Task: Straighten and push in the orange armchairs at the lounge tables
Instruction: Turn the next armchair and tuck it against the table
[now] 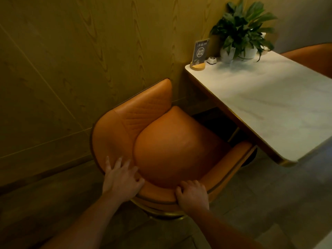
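Observation:
An orange leather armchair (167, 146) with a brass-coloured rim stands below me, its seat facing a white marble-topped lounge table (280, 108). The chair's right arm reaches under the table's near edge. My left hand (121, 178) lies on the curved backrest at its left side, fingers spread over the rim. My right hand (193, 194) grips the top edge of the backrest, fingers curled over it. A second orange armchair (314, 56) shows partly behind the table at the far right.
A wood-panelled wall (71, 69) runs close along the chair's left side. On the table's far end stand a potted plant (242, 33), a table sign reading A12 (199, 53) and a small white call button (212, 60). Grey tiled floor (269, 203) lies to the right.

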Demonstrator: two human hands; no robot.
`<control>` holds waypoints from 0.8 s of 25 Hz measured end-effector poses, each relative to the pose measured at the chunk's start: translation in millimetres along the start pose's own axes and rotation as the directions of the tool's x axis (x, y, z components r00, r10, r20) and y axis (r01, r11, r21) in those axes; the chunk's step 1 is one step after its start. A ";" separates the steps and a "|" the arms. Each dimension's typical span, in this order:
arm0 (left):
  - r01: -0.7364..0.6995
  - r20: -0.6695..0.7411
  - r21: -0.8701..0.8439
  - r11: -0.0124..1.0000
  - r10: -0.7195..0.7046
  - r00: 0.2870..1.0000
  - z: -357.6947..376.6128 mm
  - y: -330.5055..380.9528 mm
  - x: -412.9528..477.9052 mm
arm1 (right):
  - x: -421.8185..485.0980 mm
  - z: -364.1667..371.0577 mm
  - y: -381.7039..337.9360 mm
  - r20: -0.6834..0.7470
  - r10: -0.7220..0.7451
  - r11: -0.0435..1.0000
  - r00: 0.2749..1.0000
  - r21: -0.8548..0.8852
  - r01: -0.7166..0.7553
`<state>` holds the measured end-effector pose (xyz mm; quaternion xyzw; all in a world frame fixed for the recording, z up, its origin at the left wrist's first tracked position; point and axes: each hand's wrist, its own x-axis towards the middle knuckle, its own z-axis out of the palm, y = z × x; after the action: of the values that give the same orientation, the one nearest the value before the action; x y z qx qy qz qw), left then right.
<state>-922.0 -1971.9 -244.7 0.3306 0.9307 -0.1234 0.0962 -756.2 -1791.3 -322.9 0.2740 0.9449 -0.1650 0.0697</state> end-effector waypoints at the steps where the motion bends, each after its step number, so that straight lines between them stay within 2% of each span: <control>1: 0.030 0.016 -0.016 0.999 -0.030 0.999 -2.3 2.2 1.5 | 1.8 -3.2 0.6 0.053 0.000 1.000 0.999 -0.011 0.000; 3: 0.092 0.059 -0.024 0.996 -0.090 0.994 -6.3 8.4 5.9 | 6.8 -8.3 2.2 0.153 0.008 1.000 0.988 -0.013 -0.007; 5: 0.121 0.091 -0.001 0.993 -0.121 0.988 -7.4 12.4 9.5 | 10.7 -13.1 1.6 0.190 0.010 1.000 0.982 -0.020 -0.006; 8: 0.126 0.087 -0.022 0.992 -0.124 0.988 -7.5 13.3 5.8 | 9.2 -18.2 0.3 0.167 -0.025 0.999 0.986 -0.016 0.028; 12: 0.149 0.039 -0.176 0.973 -0.144 0.989 -25.1 9.9 -19.8 | 3.6 -38.5 -9.2 0.151 -0.089 0.996 0.984 0.031 0.085; 16: 0.185 0.018 -0.252 0.950 -0.186 0.982 -52.5 -9.8 -74.8 | -9.7 -84.8 -36.9 0.115 -0.283 0.957 0.952 0.105 0.272; 20: 0.335 0.010 -0.289 0.897 -0.347 0.938 -75.2 -39.9 -147.8 | -28.4 -134.0 -90.3 0.128 -0.491 0.870 0.862 0.130 0.477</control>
<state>-842.1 -2067.2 -128.0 0.1475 0.9840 0.0044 0.1003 -786.7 -1830.3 -166.5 0.0171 0.9661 -0.2424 0.0871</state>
